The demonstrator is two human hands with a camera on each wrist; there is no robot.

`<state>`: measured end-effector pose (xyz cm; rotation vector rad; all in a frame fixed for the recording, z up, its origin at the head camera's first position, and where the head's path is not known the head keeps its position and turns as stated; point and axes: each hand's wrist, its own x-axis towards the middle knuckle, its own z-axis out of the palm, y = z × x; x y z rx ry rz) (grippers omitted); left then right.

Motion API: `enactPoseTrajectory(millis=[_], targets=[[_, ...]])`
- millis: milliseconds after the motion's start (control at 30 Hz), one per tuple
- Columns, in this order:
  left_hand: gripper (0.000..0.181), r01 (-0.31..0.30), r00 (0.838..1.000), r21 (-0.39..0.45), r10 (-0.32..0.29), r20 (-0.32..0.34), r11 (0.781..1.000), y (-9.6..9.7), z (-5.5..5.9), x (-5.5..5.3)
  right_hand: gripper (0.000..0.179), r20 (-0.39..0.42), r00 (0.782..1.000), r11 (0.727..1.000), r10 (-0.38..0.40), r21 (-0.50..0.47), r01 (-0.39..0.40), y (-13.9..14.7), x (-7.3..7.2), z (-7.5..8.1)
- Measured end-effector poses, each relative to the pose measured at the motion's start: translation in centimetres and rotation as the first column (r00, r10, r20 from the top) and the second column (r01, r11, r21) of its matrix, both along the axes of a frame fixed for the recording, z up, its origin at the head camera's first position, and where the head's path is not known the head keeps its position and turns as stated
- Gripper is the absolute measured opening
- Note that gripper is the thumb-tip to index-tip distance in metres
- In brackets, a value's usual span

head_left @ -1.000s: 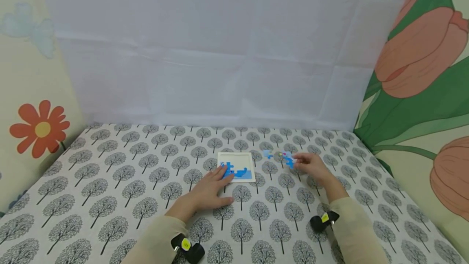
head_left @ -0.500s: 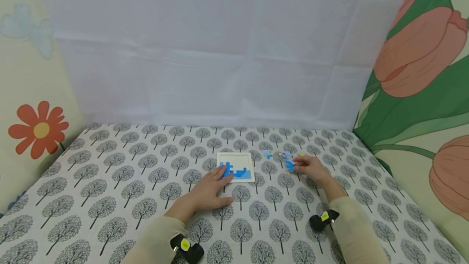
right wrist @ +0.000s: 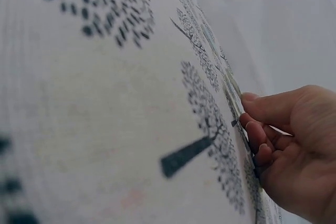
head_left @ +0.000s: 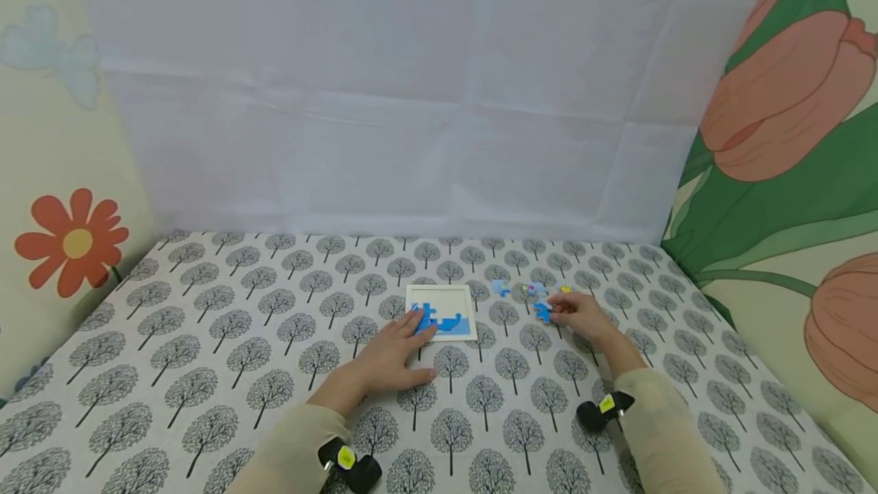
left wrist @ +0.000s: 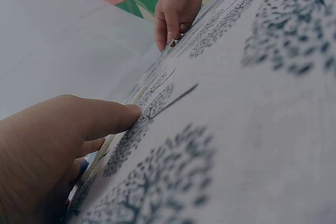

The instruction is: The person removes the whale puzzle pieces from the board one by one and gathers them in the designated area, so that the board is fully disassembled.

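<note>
A white square puzzle frame (head_left: pixel 442 292) lies on the cloth, its lower part filled with blue jigsaw pieces (head_left: pixel 449 322). My left hand (head_left: pixel 391 353) rests over the frame's lower left corner with fingers extended and thumb spread onto the cloth; its fingertips cover some of the blue. To the right of the frame, my right hand (head_left: pixel 583 316) pinches a blue puzzle piece (head_left: pixel 543 312) at its right edge, low over the table. In the right wrist view, the thumb and curled fingers (right wrist: pixel 257 135) meet at the cloth, and the piece is mostly hidden.
Beyond the right hand lie loose pieces: a light blue one (head_left: pixel 500 287), one with pink and yellow spots (head_left: pixel 534 288), and a yellow bit (head_left: pixel 565 288). The tree-print tablecloth (head_left: pixel 274 357) runs back to a white curtain (head_left: pixel 384 136). Painted walls flank both sides.
The blue piece has come away from the spotted piece, slightly toward me, with the right hand. A yellow bit now shows behind the fingers. My left hand stays put.
</note>
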<state>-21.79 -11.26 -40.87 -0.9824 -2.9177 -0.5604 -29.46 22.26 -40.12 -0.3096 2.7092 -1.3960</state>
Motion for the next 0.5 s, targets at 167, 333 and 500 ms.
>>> enactPoseTrajectory(millis=[167, 333, 500], targets=[[0.067, -0.004, 1.0, -0.004, 0.004, -0.004, 1.0, -0.05, 0.02, -0.01, 0.029, 0.014, 1.0, 1.0, 0.012, -0.003, -0.012, -0.06, 0.1, 0.09], [0.068, -0.003, 1.0, -0.001, 0.003, -0.009, 1.0, -0.06, 0.09, -0.01, 0.031, 0.018, 1.0, 1.0, 0.02, 0.009, -0.02, -0.07, 0.18, 0.13], [0.068, -0.001, 1.0, -0.004, 0.001, 0.0, 1.0, 0.0, 0.05, -0.01, 0.03, 0.014, 1.0, 0.999, -0.001, 0.033, 0.001, -0.28, 0.27, 0.19]])
